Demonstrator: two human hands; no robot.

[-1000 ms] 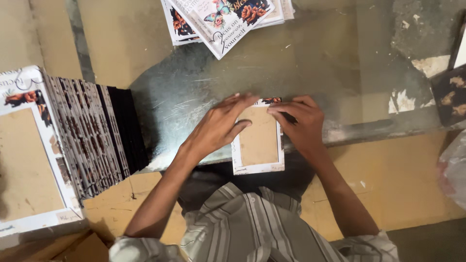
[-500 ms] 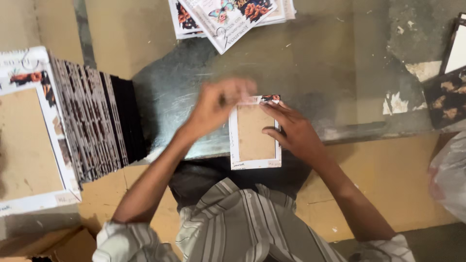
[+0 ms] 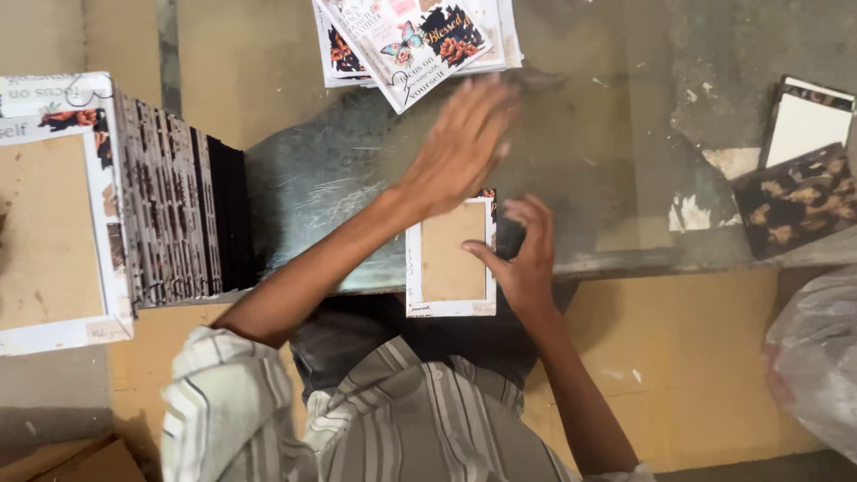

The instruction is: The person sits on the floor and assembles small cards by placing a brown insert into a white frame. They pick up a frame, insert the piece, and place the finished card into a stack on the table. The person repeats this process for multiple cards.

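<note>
A small rectangular cover board (image 3: 451,259), brown card with a white folded border, lies at the near edge of the worn work surface (image 3: 339,178). My right hand (image 3: 525,253) rests on its right edge, thumb on the border. My left hand (image 3: 460,147) is raised above the surface, blurred, fingers spread and holding nothing, between the board and a stack of printed floral sheets (image 3: 406,36) at the top.
A row of finished covers standing on edge (image 3: 174,205) sits at the left, beside a larger brown board with a white border (image 3: 49,223). Dark floral covers (image 3: 799,201) lie at the right. A clear plastic bag (image 3: 817,357) is at the lower right.
My left hand has lifted off the board and swung up toward the printed sheets. My right hand has shifted to the board's right edge.
</note>
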